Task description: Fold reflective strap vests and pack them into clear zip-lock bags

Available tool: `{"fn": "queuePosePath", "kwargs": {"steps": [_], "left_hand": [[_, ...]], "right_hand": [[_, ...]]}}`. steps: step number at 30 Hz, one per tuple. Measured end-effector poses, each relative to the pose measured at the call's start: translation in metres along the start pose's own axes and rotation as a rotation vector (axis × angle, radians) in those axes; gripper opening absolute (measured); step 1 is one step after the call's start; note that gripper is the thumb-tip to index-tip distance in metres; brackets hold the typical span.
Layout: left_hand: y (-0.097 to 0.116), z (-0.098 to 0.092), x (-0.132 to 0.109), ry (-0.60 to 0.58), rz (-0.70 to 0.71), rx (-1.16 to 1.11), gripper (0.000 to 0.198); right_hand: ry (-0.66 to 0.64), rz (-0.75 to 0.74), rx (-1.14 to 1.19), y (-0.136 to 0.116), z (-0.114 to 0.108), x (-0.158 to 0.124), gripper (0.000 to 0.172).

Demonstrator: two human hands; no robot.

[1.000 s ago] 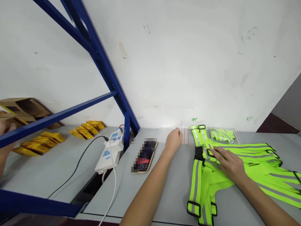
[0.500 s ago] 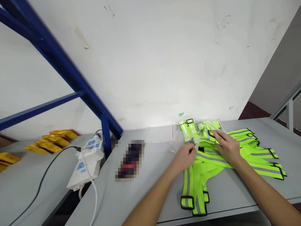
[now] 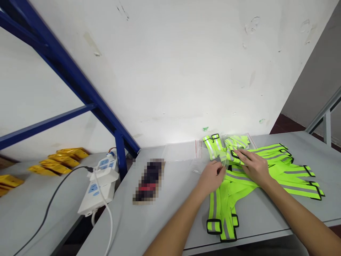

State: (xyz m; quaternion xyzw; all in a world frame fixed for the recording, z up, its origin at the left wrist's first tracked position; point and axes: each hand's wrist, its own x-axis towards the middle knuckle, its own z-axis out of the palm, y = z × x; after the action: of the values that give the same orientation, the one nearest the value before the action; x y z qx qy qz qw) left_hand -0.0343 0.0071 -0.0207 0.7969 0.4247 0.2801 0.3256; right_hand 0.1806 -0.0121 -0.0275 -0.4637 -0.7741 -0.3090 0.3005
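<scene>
Neon yellow-green straps (image 3: 239, 177) with grey reflective stripes and black buckles lie in a spread pile on the grey table. My left hand (image 3: 213, 176) is closed at the pile's left side, pinching the edge of a clear plastic bag (image 3: 198, 166). My right hand (image 3: 254, 165) is closed on a folded strap with a black buckle (image 3: 234, 154), just right of the left hand. Behind the hands, a clear bag with a folded strap (image 3: 237, 141) lies near the wall. Fingertips of the left hand are partly hidden.
Flat clear bags (image 3: 179, 151) lie by the wall. A blurred dark item (image 3: 150, 179) is left of my hands. Further left are a white power strip (image 3: 99, 188) with cables, a blue metal frame (image 3: 121, 153) and yellow packets (image 3: 64, 158).
The folded strap and my right hand have moved slightly left, closer to the plastic bag at my left hand. The view has shifted slightly.
</scene>
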Motion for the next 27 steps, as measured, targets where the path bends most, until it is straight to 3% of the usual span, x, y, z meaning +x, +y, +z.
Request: {"fn": "queuePosePath", "kwargs": {"steps": [5, 10, 14, 19, 23, 27], "left_hand": [[-0.004, 0.002, -0.001, 0.009, 0.003, 0.045, 0.020], [0.000, 0.003, -0.004, 0.100, -0.028, 0.160, 0.014], [0.009, -0.002, -0.007, 0.169, 0.002, 0.275, 0.018], [0.015, -0.005, -0.010, 0.257, 0.086, 0.575, 0.019], [0.019, -0.004, -0.013, 0.281, 0.132, 0.615, 0.014], [0.021, -0.005, -0.016, 0.277, 0.153, 0.605, 0.013]], "right_hand": [[0.020, -0.074, 0.001, -0.001, -0.004, 0.000, 0.070], [-0.122, -0.234, 0.006, -0.006, -0.012, -0.010, 0.061], [-0.196, -0.234, -0.044, -0.010, -0.018, -0.010, 0.055], [-0.288, -0.228, -0.131, -0.018, -0.026, 0.007, 0.048], [-0.320, -0.182, -0.209, -0.026, -0.029, 0.020, 0.050], [-0.318, -0.230, -0.231, -0.031, -0.031, 0.030, 0.050]]}}
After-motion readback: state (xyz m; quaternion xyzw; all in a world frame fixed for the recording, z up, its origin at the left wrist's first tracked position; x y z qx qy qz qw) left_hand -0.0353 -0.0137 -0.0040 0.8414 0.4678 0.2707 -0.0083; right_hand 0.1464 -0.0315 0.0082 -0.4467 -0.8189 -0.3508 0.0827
